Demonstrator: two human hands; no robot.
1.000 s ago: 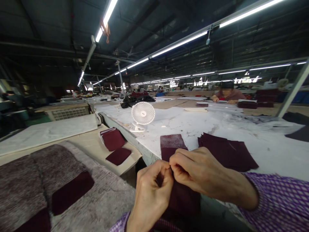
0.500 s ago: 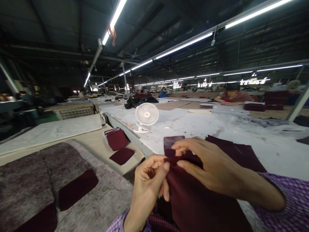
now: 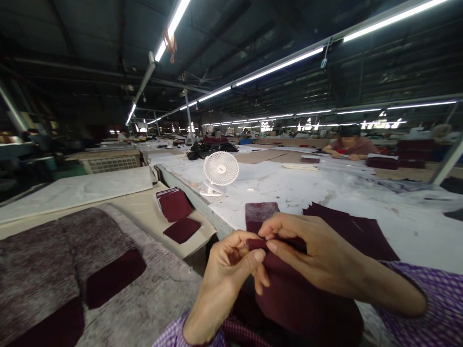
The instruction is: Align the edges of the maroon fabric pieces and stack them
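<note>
Fingers (image 3: 254, 258) pinch maroon cloth (image 3: 300, 296); most hangs below them.

Matt maroon cloth panel (image 3: 307, 299), smooth-looking, glossy white plastic fan (image 3: 221, 168), rough, mottled grey covering (image 3: 144, 284), purple patterned cloth sleeve (image 3: 423, 299)

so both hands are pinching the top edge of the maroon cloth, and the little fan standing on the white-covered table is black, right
Not quite: the fan is white, as the head view shows. The rest holds: the left hand and the right hand both pinch the top edge of the maroon cloth, and the fan stands on the white-covered table.
</note>
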